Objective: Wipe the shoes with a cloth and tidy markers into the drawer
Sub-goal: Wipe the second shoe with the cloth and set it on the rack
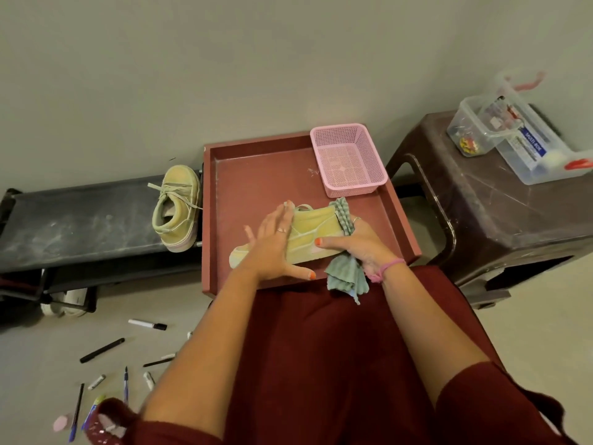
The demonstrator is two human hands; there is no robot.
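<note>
A yellow-green shoe [313, 234] lies on its side inside the open red drawer [256, 175]. My left hand [272, 242] presses flat on its front half with straight fingers. My right hand [359, 242] grips a green checked cloth [345, 274] against the heel end of the shoe, thumb laid along the shoe's side. The second yellow-green shoe [176, 208] stands on the black rack [80, 216] to the left. Several markers and pens [147, 325] lie scattered on the floor at the lower left.
An empty pink mesh basket [348, 159] sits in the drawer's far right corner. A brown plastic stool [487, 200] at the right carries clear plastic boxes [519, 136]. A white shoe [64, 301] sits under the rack. My dark red clothing fills the foreground.
</note>
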